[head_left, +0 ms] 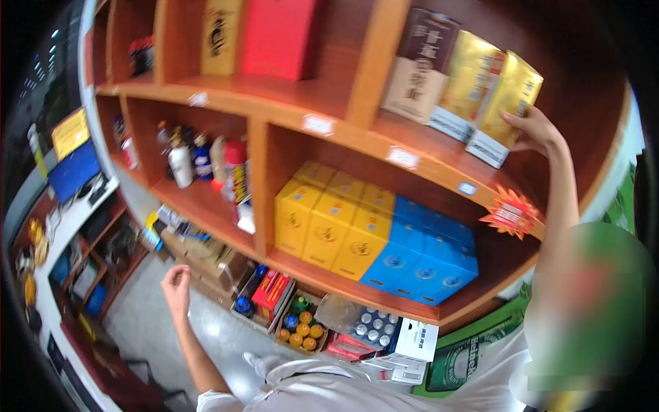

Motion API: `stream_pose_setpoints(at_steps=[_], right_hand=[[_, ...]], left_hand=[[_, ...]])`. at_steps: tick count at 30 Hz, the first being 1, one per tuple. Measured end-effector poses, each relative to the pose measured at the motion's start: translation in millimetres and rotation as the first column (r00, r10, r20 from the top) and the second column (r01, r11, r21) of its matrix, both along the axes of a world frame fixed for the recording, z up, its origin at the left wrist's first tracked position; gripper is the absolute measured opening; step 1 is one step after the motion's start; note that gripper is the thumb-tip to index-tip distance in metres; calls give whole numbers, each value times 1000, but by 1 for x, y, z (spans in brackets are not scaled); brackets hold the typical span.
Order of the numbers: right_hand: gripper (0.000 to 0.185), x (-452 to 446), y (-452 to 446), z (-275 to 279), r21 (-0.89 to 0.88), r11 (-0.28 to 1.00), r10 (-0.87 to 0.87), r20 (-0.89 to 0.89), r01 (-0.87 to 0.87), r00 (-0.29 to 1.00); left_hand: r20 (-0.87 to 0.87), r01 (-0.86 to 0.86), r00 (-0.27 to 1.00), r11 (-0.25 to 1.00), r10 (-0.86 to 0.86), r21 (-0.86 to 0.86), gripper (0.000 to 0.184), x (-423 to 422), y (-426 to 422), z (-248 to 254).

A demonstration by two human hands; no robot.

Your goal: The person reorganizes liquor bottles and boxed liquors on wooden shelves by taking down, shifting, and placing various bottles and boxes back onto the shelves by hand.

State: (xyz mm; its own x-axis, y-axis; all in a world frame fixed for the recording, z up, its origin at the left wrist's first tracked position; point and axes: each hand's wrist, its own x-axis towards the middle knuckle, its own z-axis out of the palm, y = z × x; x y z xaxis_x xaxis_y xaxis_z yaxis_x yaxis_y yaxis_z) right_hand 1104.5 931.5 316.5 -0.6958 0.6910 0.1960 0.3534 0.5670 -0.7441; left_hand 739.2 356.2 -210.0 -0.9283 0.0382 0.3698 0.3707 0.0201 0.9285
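And there it is at two o'clock: the right hand (534, 129), grip closed on a shiny, rectangular gold-and-white carton (506, 113), rightmost of three on the smooth wooden shelf (357, 139)! Left hand (176, 285), eight o'clock, fingers curled, nothing visible inside.

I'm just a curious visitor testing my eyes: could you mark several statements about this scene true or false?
1. The right hand touches a tall gold box with a white base. True.
2. The left hand holds a bottle. False: the left hand shows nothing in it.
3. Yellow cardboard cartons stand left of blue cardboard cartons. True.
4. A spiky orange-red sign is at the shelving's left end. False: it is near the right end.
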Motion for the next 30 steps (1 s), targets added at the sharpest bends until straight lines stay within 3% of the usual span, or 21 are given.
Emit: stream_pose_setpoints(at_steps=[1,3,4,5,6,7,8,9,11,14,16,17,18,20,21,22,23,26,28,29,30], right_hand=[[56,-4,3,-1,-14,1000,18,-5,-18,1000],[52,-8,30,1,-44,998,37,-15,-37,999],[50,-12,51,1,-57,997,41,-21,-42,999],[51,-16,64,-1,-48,999,2,-54,-5,999],[52,-23,60,-6,-53,999,-18,-102,13,995],[51,-26,61,-8,-74,997,-26,-127,16,992],[51,-26,65,-9,-101,995,-42,-149,27,988],[51,-27,69,-10,-135,991,-30,-90,17,996],[50,-24,72,-9,-200,980,-9,32,16,999],[48,-24,72,-12,-267,963,-14,35,23,999],[48,-25,78,-19,-335,942,22,38,-8,999],[48,-25,72,-19,-188,974,-102,123,124,987],[68,-25,64,-15,-90,950,-276,212,300,937],[120,-12,62,-13,121,901,-431,136,417,892],[125,-9,60,-10,195,803,-583,60,564,810],[113,-17,17,-6,346,720,-635,-23,602,772],[99,-23,-13,11,388,797,-518,46,462,854],[56,-80,-163,8,544,825,-120,-95,153,988],[48,-145,-297,-32,722,692,67,-75,8,995],[48,-178,-380,-60,624,774,168,-41,-106,985],[51,-207,-434,-85,756,593,282,127,-277,951]], left_hand=[[89,-37,995,999,36,9,11,-1,-17,-53],[199,-248,932,934,303,-259,16,21,-32,-154],[251,-227,899,872,359,-433,19,41,-37,-190],[140,-259,913,808,384,-529,22,53,-47,-266],[371,-138,845,827,385,-545,23,71,-53,-316],[515,-107,784,892,347,-439,20,96,-58,-353],[679,-68,636,903,366,-423,19,125,-65,-368],[808,-25,458,914,370,-404,18,150,-70,-376],[853,-86,318,909,414,-408,21,202,-82,-380],[962,-300,74,926,264,-231,27,247,-112,-379],[982,-335,38,928,184,-161,33,266,-143,-377],[983,-363,21,917,182,-163,33,272,-156,-373],[985,-395,11,906,172,-154,33,271,-166,-372],[976,-360,-58,908,209,-216,32,256,-195,-390],[971,-331,-93,913,221,-239,31,245,-204,-394],[964,-299,-128,918,233,-261,30,234,-210,-400],[976,-276,-51,936,212,-217,24,224,-221,-404],[971,-227,40,949,234,-219,18,147,-230,-408],[949,-229,230,960,216,-163,12,94,-231,-389],[948,-202,286,976,140,-84,11,62,-239,-388],[942,-166,332,986,57,-1,12,37,-243,-394]])
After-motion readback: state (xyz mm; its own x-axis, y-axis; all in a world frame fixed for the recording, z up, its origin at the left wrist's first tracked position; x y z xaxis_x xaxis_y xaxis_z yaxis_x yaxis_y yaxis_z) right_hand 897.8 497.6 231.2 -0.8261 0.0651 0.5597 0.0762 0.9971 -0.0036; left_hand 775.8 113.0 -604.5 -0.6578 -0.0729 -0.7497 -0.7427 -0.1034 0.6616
